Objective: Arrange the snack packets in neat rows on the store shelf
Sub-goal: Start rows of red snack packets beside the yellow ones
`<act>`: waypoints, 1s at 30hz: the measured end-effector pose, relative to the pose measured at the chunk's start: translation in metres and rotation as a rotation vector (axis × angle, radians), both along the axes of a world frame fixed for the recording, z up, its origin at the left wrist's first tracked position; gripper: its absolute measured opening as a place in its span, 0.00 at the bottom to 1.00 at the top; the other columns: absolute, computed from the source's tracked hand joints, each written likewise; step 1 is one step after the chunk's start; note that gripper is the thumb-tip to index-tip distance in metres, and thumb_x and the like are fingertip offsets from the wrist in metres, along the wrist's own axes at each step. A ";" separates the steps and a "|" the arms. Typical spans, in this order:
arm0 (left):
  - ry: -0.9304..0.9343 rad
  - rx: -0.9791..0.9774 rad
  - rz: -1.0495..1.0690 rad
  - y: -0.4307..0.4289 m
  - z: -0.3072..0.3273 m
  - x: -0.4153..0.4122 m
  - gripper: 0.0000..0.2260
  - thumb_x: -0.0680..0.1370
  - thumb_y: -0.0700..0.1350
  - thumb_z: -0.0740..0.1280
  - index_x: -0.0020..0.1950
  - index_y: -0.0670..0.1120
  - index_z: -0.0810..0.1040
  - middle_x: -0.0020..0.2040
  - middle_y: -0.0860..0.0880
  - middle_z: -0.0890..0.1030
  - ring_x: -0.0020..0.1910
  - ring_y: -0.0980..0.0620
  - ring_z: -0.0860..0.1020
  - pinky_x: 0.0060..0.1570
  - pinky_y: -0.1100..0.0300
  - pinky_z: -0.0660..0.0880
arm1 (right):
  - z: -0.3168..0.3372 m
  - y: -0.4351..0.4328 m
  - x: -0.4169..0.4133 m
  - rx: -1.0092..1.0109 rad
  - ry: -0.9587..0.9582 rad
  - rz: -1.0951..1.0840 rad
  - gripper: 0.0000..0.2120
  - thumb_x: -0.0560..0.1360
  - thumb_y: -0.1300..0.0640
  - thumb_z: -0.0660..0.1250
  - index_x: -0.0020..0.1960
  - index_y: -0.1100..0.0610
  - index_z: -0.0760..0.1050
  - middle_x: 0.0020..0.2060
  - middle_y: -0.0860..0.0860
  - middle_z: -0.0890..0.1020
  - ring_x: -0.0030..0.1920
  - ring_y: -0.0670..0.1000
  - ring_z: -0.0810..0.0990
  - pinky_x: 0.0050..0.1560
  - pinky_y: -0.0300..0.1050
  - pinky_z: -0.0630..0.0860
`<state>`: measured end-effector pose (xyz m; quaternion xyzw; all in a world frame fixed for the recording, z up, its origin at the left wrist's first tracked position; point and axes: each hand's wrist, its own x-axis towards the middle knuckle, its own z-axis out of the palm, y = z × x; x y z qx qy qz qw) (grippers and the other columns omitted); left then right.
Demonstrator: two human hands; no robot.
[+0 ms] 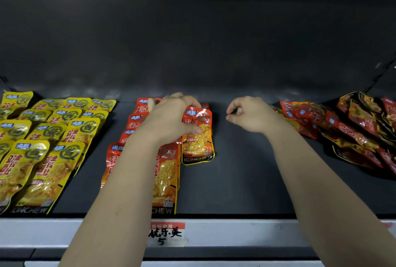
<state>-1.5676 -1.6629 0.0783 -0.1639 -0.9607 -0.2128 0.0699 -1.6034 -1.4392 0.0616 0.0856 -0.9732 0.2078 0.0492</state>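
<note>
Orange-red snack packets lie in overlapping rows at the middle of the dark shelf [235,181]. My left hand [171,116] grips the top of one orange packet [198,142], thumb on its front and fingers curled over its upper edge. A larger orange packet [166,181] lies in front of it, partly under my left forearm. My right hand [250,114] hovers over bare shelf to the right, fingers loosely curled and holding nothing. A loose heap of dark red packets [353,129] lies at the far right.
Yellow packets [49,144] lie in neat overlapping rows on the left. The shelf's grey front rail [235,232] carries a handwritten price label [166,233]. A dark back wall closes the shelf behind the packets.
</note>
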 end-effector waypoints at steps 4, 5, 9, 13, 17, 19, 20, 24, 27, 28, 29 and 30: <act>0.004 -0.031 -0.018 0.000 0.000 -0.001 0.27 0.69 0.58 0.74 0.65 0.58 0.72 0.57 0.56 0.72 0.63 0.52 0.70 0.62 0.49 0.57 | 0.000 -0.001 0.001 0.004 -0.002 -0.007 0.06 0.74 0.52 0.70 0.50 0.51 0.80 0.34 0.41 0.75 0.46 0.49 0.77 0.49 0.43 0.75; 0.005 -0.041 -0.022 0.000 -0.001 -0.001 0.27 0.69 0.59 0.74 0.66 0.58 0.72 0.57 0.57 0.72 0.63 0.52 0.70 0.62 0.49 0.57 | 0.000 -0.001 0.001 0.005 -0.003 -0.008 0.06 0.74 0.52 0.70 0.50 0.51 0.80 0.35 0.41 0.75 0.45 0.49 0.77 0.49 0.43 0.75; 0.019 -0.065 -0.048 -0.001 -0.002 -0.001 0.26 0.69 0.60 0.73 0.65 0.59 0.73 0.57 0.57 0.72 0.63 0.53 0.69 0.60 0.49 0.57 | -0.001 -0.001 0.001 0.002 -0.017 -0.015 0.07 0.74 0.51 0.70 0.51 0.51 0.80 0.38 0.43 0.76 0.46 0.49 0.78 0.51 0.45 0.76; 0.040 -0.071 -0.056 -0.001 -0.004 -0.004 0.26 0.68 0.59 0.74 0.64 0.60 0.73 0.58 0.56 0.71 0.64 0.52 0.68 0.59 0.50 0.57 | -0.003 -0.001 -0.001 -0.001 -0.025 -0.016 0.07 0.74 0.51 0.70 0.51 0.50 0.79 0.38 0.43 0.76 0.46 0.49 0.78 0.49 0.43 0.75; 0.020 -0.019 -0.030 0.001 -0.004 -0.003 0.38 0.66 0.56 0.77 0.73 0.59 0.63 0.66 0.55 0.68 0.68 0.51 0.66 0.57 0.53 0.55 | -0.005 0.001 -0.004 0.008 -0.011 -0.011 0.06 0.73 0.51 0.70 0.50 0.50 0.79 0.35 0.41 0.75 0.46 0.48 0.76 0.46 0.41 0.70; 0.079 -0.019 -0.028 0.000 -0.003 -0.003 0.39 0.66 0.57 0.76 0.73 0.58 0.63 0.67 0.55 0.67 0.67 0.52 0.67 0.57 0.53 0.55 | -0.006 0.001 -0.005 0.008 -0.017 -0.010 0.06 0.73 0.51 0.70 0.50 0.49 0.78 0.35 0.40 0.74 0.46 0.48 0.76 0.46 0.41 0.70; 0.113 -0.011 -0.024 0.000 -0.003 -0.003 0.37 0.67 0.58 0.75 0.73 0.58 0.64 0.67 0.56 0.68 0.67 0.52 0.68 0.58 0.53 0.55 | -0.007 0.001 -0.005 0.003 -0.023 -0.010 0.06 0.74 0.51 0.70 0.49 0.48 0.78 0.35 0.40 0.74 0.45 0.49 0.77 0.45 0.41 0.69; 0.211 -0.012 0.047 -0.002 -0.003 -0.006 0.26 0.72 0.58 0.71 0.69 0.56 0.70 0.65 0.55 0.72 0.66 0.51 0.70 0.57 0.52 0.57 | -0.007 0.002 -0.006 0.008 -0.019 -0.005 0.07 0.74 0.50 0.70 0.51 0.49 0.78 0.35 0.40 0.74 0.46 0.49 0.76 0.46 0.41 0.69; 0.225 -0.059 0.087 -0.004 -0.006 -0.008 0.21 0.74 0.55 0.70 0.66 0.56 0.73 0.61 0.54 0.75 0.62 0.50 0.72 0.54 0.52 0.57 | -0.008 0.002 -0.006 0.014 -0.022 0.000 0.06 0.74 0.50 0.70 0.50 0.48 0.77 0.36 0.41 0.74 0.46 0.49 0.77 0.46 0.41 0.69; 0.217 -0.061 0.094 -0.005 -0.006 -0.009 0.20 0.74 0.55 0.70 0.65 0.56 0.74 0.59 0.54 0.75 0.61 0.51 0.74 0.55 0.52 0.58 | -0.008 0.002 -0.006 0.015 -0.024 0.002 0.06 0.74 0.50 0.70 0.49 0.47 0.76 0.36 0.41 0.74 0.46 0.49 0.76 0.46 0.41 0.69; 0.208 -0.058 0.101 -0.005 -0.007 -0.009 0.19 0.74 0.54 0.69 0.64 0.56 0.75 0.58 0.54 0.76 0.60 0.51 0.75 0.56 0.51 0.60 | -0.008 0.002 -0.007 0.017 -0.025 0.004 0.05 0.73 0.50 0.70 0.48 0.47 0.75 0.36 0.41 0.74 0.46 0.49 0.76 0.46 0.41 0.69; 0.201 -0.056 0.107 -0.005 -0.007 -0.009 0.18 0.74 0.54 0.69 0.63 0.56 0.75 0.56 0.54 0.77 0.59 0.52 0.76 0.56 0.50 0.61 | -0.009 0.002 -0.007 0.017 -0.027 0.004 0.05 0.73 0.50 0.70 0.48 0.46 0.75 0.36 0.42 0.74 0.46 0.49 0.76 0.46 0.41 0.69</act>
